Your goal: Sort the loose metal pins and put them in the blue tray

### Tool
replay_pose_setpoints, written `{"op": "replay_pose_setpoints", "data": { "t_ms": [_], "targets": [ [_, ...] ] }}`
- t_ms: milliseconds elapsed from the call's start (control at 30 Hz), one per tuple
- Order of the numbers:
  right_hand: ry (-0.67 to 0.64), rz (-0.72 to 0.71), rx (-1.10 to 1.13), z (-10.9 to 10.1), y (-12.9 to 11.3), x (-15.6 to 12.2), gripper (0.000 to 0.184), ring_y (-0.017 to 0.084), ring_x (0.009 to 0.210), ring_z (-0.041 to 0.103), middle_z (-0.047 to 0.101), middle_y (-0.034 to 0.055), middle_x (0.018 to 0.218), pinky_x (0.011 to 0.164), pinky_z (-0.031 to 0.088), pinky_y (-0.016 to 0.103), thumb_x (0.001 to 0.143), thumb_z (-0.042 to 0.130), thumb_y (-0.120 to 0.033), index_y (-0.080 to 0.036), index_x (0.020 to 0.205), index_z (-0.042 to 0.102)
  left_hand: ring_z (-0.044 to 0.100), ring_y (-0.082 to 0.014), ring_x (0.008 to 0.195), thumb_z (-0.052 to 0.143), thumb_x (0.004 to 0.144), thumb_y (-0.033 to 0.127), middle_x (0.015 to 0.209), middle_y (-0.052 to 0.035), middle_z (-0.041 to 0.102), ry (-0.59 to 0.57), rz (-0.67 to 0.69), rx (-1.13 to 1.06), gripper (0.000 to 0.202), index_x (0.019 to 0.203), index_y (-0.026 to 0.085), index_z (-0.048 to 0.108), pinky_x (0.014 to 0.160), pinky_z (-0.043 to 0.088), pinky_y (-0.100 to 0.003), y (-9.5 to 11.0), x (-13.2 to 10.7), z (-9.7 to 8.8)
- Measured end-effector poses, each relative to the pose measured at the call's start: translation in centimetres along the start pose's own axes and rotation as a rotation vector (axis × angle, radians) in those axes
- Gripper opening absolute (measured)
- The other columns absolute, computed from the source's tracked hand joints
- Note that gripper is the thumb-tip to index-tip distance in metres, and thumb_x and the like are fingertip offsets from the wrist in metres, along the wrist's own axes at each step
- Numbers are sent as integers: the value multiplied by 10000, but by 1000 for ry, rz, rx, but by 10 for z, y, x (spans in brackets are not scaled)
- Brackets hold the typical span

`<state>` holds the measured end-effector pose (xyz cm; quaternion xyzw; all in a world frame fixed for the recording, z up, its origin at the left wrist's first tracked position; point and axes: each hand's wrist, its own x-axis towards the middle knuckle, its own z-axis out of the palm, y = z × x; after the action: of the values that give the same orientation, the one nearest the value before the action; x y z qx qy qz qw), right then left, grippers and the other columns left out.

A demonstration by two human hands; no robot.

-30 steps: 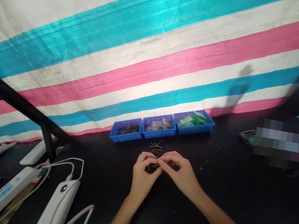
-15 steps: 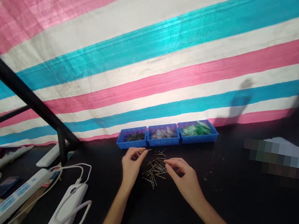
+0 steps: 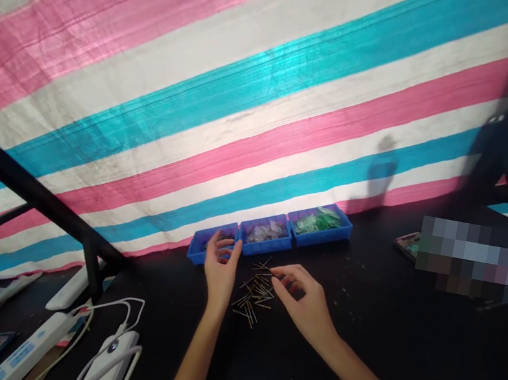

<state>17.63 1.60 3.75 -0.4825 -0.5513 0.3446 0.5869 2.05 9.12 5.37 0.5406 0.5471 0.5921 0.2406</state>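
Note:
On the black table lies a loose pile of thin metal pins (image 3: 255, 293). My left hand (image 3: 220, 270) reaches forward to the leftmost blue bin (image 3: 198, 249), which holds dark pins; its fingers are apart over the bin's near rim, and I see nothing in them. My right hand (image 3: 302, 300) rests just right of the pile, fingers stretched loosely toward the pins, thumb and forefinger apart, holding nothing.
A middle blue bin (image 3: 267, 243) holds clear pieces and a right blue bin (image 3: 319, 234) holds green pieces. A pink, teal and white striped tarpaulin (image 3: 234, 81) hangs behind. A power strip (image 3: 29, 350), a power bank (image 3: 109, 358) with cables, and black frame bars (image 3: 14, 184) stand at left; a phone (image 3: 406, 243) lies at right.
My hands came apart from a joined pinch over the pile. The left hand carried a pin up to the leftmost bin and its fingers opened there. The right hand stayed by the pile.

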Motion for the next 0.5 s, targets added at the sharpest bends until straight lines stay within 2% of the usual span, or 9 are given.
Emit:
{"op": "replay_pose_setpoints", "data": {
  "t_ms": [167,367,433,500],
  "targets": [
    [-89,104,278,-2,-8,-2,195,134,657,554,613,24,746,598,449,262,790,557,-335,-192,905,622,537,-122,713,633,719,356,946,-52,573,-108,42,131,526,1193,210,455,607,420,-243,10,-48,-1],
    [-221,236,468,0,-5,-3,264,121,559,549,592,-7,580,506,407,240,790,556,-383,-183,954,611,539,-135,748,662,693,325,955,-42,570,-210,19,197,533,1177,223,464,646,415,-264,0,-71,-9],
    [-274,277,476,1,-3,-3,284,133,590,568,628,15,633,482,394,233,794,546,-387,-184,981,612,539,-137,757,664,690,322,965,-43,569,-235,-5,174,519,1164,225,476,651,418,-264,-1,-74,-11],
    [-278,295,459,3,-1,-3,280,159,713,600,668,50,795,512,415,236,791,550,-379,-195,990,620,538,-136,758,657,696,320,967,-44,569,-240,-25,143,493,1150,225,490,654,421,-262,-2,-75,-11]
  ]
}}
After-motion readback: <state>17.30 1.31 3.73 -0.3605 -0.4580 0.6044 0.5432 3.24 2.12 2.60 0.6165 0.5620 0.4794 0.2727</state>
